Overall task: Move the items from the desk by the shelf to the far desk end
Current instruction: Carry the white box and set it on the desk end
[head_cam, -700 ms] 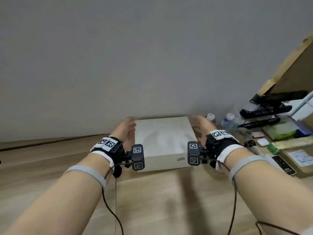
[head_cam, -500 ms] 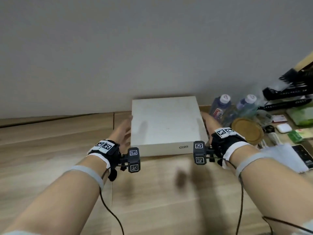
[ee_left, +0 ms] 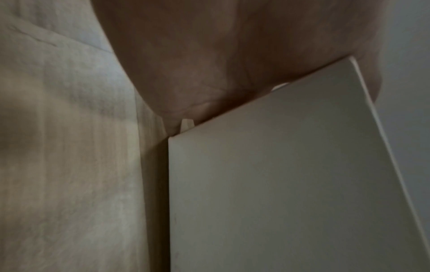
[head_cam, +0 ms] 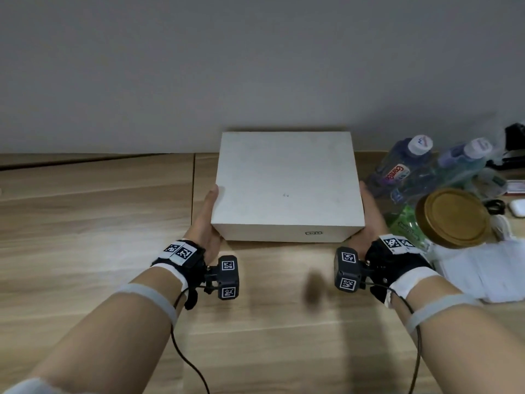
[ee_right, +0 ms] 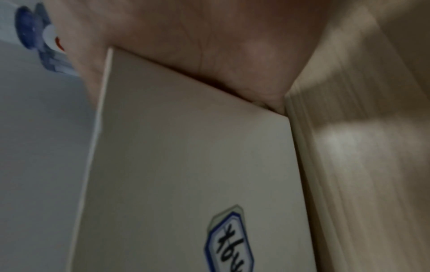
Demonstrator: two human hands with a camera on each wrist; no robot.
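Note:
A flat white box (head_cam: 287,186) sits on the wooden desk (head_cam: 85,223) against the wall, a small label on its near face. My left hand (head_cam: 206,220) grips its left side near the front corner, thumb along the top edge. My right hand (head_cam: 369,211) grips the right side the same way. The fingers of both hands are hidden by the box. In the left wrist view the palm (ee_left: 209,55) lies against the box (ee_left: 279,184). The right wrist view shows the right palm (ee_right: 186,36) on the box (ee_right: 186,156).
Two clear bottles (head_cam: 403,166) (head_cam: 460,163) with white caps lie close to the box's right side. A jar with a gold lid (head_cam: 451,220) and a white cloth (head_cam: 488,268) lie by my right wrist. Bare desk stretches to the left.
Both hands have slid back along the box's sides from its far part to its near corners. The view has tipped down, so the box looks closer.

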